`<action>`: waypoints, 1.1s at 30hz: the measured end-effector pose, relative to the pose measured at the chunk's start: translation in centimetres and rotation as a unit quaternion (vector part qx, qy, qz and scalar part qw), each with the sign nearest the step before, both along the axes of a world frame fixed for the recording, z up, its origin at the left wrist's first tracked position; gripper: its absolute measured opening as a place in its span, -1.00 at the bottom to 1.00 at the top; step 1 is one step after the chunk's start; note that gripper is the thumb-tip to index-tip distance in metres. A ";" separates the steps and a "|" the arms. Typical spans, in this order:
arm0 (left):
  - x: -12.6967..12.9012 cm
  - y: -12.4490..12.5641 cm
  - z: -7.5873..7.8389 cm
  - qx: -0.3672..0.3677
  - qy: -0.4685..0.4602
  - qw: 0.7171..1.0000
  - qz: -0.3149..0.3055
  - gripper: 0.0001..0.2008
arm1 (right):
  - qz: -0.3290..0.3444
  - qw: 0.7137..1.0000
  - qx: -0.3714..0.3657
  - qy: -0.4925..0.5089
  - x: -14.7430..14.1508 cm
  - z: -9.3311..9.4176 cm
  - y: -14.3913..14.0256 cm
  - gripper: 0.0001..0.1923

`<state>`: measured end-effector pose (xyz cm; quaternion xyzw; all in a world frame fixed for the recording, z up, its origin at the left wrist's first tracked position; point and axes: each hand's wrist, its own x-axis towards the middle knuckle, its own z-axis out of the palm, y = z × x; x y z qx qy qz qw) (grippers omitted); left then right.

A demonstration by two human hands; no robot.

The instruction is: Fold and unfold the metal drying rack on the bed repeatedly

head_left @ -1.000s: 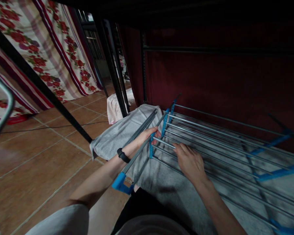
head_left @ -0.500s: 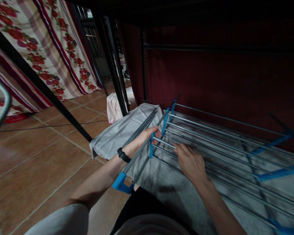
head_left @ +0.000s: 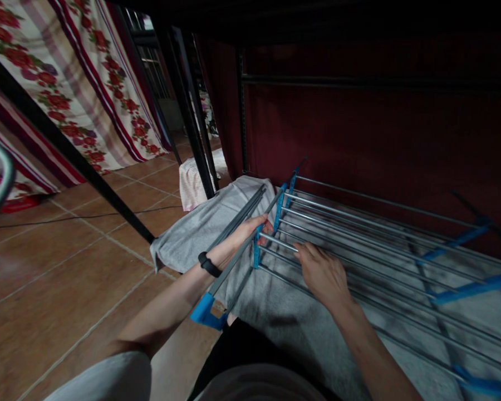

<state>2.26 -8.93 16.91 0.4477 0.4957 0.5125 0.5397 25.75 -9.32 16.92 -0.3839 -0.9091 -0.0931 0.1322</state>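
A metal drying rack (head_left: 371,228) with grey rods and blue plastic joints lies flat in front of me. Beneath it a grey cloth (head_left: 200,228) is spread out and hangs past the rack's left end. My left hand (head_left: 253,229) is closed around the rack's end bar beside a blue joint; a black band sits on that wrist. My right hand (head_left: 323,273) rests palm down on the rods, fingers curled over one rod near the left end.
Brown tiled floor (head_left: 67,278) stretches to the left with a dark cable across it. Black metal frame posts (head_left: 192,122) stand behind the rack. Floral striped curtains (head_left: 67,83) hang at left, a dark red one (head_left: 359,133) behind. A pale pink cloth (head_left: 192,184) lies by the posts.
Both hands keep their hold on the rack. The view has shifted slightly, nothing else has visibly moved.
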 end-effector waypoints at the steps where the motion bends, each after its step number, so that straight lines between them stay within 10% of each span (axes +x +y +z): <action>1: 0.0 0.0 -0.1 0.000 -0.002 1.000 0.000 -0.54 | 0.000 1.000 -0.002 -0.001 0.0 0.1 0.0 -0.66; 33: -0.3 0.5 -0.2 0.000 0.016 1.000 0.002 -0.52 | -0.037 0.988 0.147 0.035 5.8 -1.6 -0.1 -0.75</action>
